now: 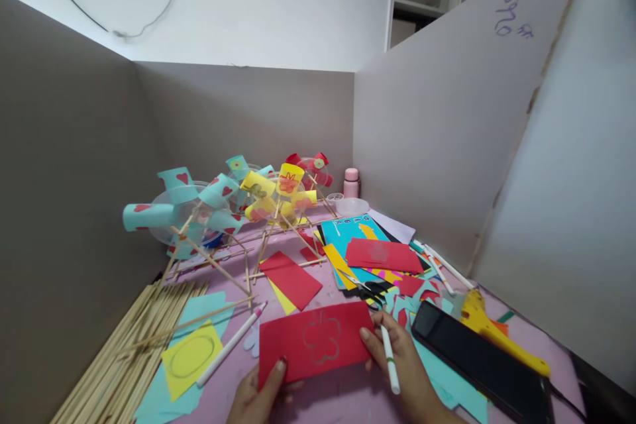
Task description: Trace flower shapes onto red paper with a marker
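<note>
A red paper rectangle (278, 338) with a flower outline drawn on it is held up above the pink tabletop. My left hand (263, 391) pinches its lower left corner, thumb on top. At the right edge my right hand (397, 358) grips the paper between thumb and fingers, and a white marker with a green band (390, 361) is tucked in the same hand. Behind the paper lie another red strip (293, 280) and scissors (365, 288). A white marker with a pink tip (228, 348) lies left of the paper.
Paper windmills on stick stands, one light blue (181, 195) and one yellow (289, 180), stand at the back left. Wooden sticks (119, 344) lie at left. On the right are a black phone (481, 358), yellow glue gun (501, 338) and paper scraps. Grey partitions (248, 106) surround the table.
</note>
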{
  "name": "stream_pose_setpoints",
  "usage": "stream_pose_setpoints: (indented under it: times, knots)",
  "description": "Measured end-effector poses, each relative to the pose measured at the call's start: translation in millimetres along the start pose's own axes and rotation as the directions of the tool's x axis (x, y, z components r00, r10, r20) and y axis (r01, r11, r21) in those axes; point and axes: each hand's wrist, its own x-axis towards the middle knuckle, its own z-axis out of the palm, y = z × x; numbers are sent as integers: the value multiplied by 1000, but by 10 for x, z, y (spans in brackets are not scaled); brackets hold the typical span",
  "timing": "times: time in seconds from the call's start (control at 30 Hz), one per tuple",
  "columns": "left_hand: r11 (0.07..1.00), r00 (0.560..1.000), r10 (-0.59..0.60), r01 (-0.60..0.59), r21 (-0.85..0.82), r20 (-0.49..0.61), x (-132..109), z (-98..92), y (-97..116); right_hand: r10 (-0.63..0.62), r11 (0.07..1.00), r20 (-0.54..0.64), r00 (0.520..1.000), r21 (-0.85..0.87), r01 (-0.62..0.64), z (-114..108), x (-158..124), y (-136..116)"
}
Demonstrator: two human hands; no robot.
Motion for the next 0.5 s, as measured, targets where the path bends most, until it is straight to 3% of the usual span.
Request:
stream_pose_setpoints:
  times: [0.1,0.2,0.5]
  knots:
    - [982,990,79,-97,159,116,3,-33,80,-5,1000,-4,1000,-14,5,-7,14,13]
    - [978,978,83,-117,174,191,13,-45,115,2,1000,-14,1000,-3,-2,-21,21,41]
    - [995,985,54,-66,71,163,21,-92,161,12,1000,-37,999,-26,-13,-17,84,85]
